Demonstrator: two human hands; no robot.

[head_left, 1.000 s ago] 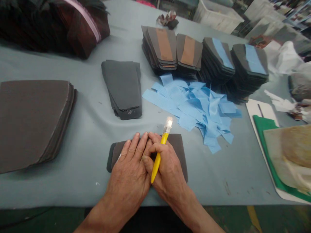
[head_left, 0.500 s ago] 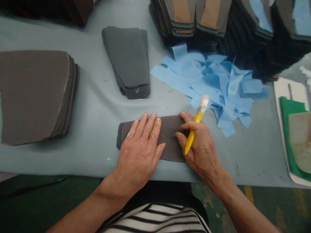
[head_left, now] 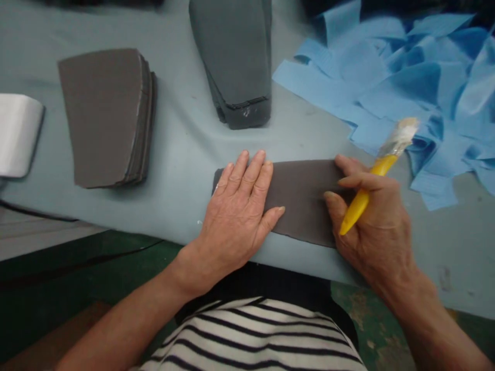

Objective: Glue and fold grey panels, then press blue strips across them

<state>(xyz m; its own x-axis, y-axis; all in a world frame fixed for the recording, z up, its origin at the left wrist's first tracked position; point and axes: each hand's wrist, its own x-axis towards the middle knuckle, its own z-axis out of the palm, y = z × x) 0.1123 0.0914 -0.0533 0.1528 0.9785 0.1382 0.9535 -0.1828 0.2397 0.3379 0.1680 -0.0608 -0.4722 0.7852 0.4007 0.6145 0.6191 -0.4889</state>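
A dark brown-grey fabric piece (head_left: 301, 198) lies flat before me, its left end narrower and with a darker edge showing beneath. My left hand (head_left: 240, 211) rests palm down on that left part, fingers stretched out and close together. At the right end, my right hand (head_left: 375, 216) holds a yellow-handled paintbrush (head_left: 365, 198) between thumb and fingers. The brush's pale bristles point up and away from the fabric, over the blue strips. Fingers of the right hand also touch the fabric's right edge, which they partly hide.
A stack of brown fabric pieces (head_left: 104, 118) sits to the left, with a white object (head_left: 17, 135) beyond it. Dark grey pieces (head_left: 240, 56) are stacked at the back. A heap of light blue strips (head_left: 398, 87) covers the back right. The table's front edge runs just before my body.
My view has turned left and come closer, bringing the white object into sight and pushing the right-hand items out. Both hands stay on the fabric, the brush still in the right.
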